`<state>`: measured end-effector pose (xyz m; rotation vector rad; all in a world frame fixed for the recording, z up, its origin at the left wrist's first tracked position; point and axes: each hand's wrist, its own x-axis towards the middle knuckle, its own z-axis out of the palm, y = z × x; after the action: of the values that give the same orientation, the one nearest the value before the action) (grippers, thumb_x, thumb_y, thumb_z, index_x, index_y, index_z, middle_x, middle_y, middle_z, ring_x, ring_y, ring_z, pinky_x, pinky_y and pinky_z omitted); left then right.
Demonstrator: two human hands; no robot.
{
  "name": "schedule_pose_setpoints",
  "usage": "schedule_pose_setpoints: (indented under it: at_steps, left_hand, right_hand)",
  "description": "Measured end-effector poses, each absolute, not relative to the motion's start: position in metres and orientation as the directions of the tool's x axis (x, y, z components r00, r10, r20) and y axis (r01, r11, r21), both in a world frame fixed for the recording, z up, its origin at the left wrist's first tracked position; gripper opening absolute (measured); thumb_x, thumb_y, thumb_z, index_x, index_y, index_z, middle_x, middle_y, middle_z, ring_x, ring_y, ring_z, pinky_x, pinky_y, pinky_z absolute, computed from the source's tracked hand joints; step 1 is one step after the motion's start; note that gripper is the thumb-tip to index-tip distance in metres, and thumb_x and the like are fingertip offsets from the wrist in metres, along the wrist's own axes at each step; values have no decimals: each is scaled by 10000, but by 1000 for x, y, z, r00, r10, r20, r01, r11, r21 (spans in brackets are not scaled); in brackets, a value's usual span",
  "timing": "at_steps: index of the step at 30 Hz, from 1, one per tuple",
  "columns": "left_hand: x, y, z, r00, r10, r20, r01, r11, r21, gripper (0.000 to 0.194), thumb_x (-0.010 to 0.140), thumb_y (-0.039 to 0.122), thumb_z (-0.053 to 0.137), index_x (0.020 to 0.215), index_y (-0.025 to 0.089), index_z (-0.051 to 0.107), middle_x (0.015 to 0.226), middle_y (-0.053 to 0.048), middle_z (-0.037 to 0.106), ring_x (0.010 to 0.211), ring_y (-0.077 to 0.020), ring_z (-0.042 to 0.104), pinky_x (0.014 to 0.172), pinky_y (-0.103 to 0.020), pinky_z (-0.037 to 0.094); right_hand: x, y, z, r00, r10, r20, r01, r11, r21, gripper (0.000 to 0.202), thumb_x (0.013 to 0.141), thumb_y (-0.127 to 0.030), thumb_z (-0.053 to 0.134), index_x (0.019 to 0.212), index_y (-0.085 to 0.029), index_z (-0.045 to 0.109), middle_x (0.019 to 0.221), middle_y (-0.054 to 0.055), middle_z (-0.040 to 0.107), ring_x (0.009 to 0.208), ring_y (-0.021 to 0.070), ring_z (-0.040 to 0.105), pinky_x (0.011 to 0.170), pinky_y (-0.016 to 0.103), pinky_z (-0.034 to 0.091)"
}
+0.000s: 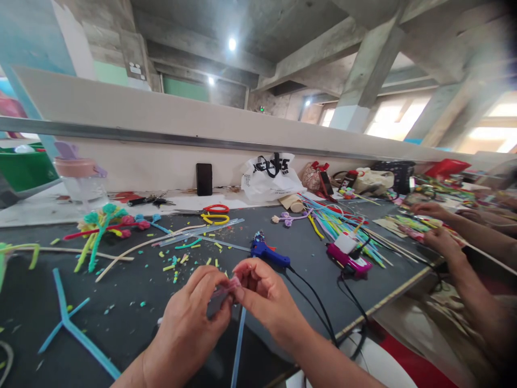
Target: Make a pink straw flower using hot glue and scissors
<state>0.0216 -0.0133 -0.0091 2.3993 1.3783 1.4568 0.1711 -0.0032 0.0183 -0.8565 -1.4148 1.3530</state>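
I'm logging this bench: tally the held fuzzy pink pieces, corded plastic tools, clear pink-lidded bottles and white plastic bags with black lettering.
Held fuzzy pink piece: 1
Corded plastic tools, a blue glue gun and a magenta device: 2
Clear bottle with pink lid: 1
White plastic bag with black lettering: 1
Total: 5

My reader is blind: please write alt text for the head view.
Two bare hands hold a small pink piece over a dark worktable. Beyond lie a blue glue gun and colourful strips; at right, another person's hands show.
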Motion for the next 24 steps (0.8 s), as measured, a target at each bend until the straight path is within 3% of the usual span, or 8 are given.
schedule_pose_setpoints:
  at_steps: [4, 9, 12, 15, 18, 24]
  left_hand:
    - [22, -15, -12, 216, 689, 692, 647, -632, 427, 194, 767, 107, 518, 916, 230, 526, 911, -29, 598, 825, -160, 600, 702, -267, 508]
    - [20, -21, -7, 168, 818, 550, 543, -542, 641, 327, 781, 195, 522, 1100, 231, 459, 960, -46, 582, 773, -161, 583, 671, -268, 507]
    - [17, -20, 1, 162, 905, 394, 419, -424, 803, 171, 837, 269, 453, 985, 209, 513, 778, -13, 567, 656, -146, 544, 589, -249, 466]
    - [17, -17, 10, 216, 949, 231, 288, -288, 913, 195, 848, 344, 443, 886, 189, 555, 735, -8, 561, 647, -143, 515, 556, -233, 422]
    - [18, -14, 14, 290, 947, 138, 231, -209, 950, 246, 833, 397, 475, 812, 177, 583, 674, 17, 508, 603, -122, 456, 532, -215, 381]
    - [19, -14, 14, 314, 944, 103, 240, -184, 953, 233, 826, 361, 473, 790, 169, 600, 602, 46, 427, 531, -100, 381, 487, -202, 333]
  right_hand:
    - [172, -1, 15, -265, 946, 184, -35, 181, -983, 193, 675, -277, 700, 748, -181, 549, 665, -37, 495, 607, 102, 456, 570, 221, 383]
    - [176, 0, 16, -253, 933, 256, 27, 272, -962, 130, 705, -240, 664, 733, -190, 547, 686, -17, 513, 617, 115, 471, 573, 235, 399]
    - [181, 0, 17, -287, 855, 432, 101, 476, -874, 66, 733, -161, 601, 713, -197, 550, 761, 14, 545, 684, 134, 508, 629, 254, 430]
    - [186, 1, 16, -363, 761, 538, 134, 614, -778, 138, 726, -67, 548, 745, -204, 553, 816, 30, 569, 762, 153, 542, 707, 279, 450]
    - [189, 2, 15, -405, 719, 565, 155, 663, -732, 208, 710, -18, 519, 785, -208, 560, 832, 30, 577, 788, 158, 555, 737, 288, 455]
    - [188, 2, 15, -420, 710, 565, 165, 672, -722, 196, 713, -31, 511, 789, -202, 570, 821, 28, 579, 771, 154, 565, 722, 278, 462]
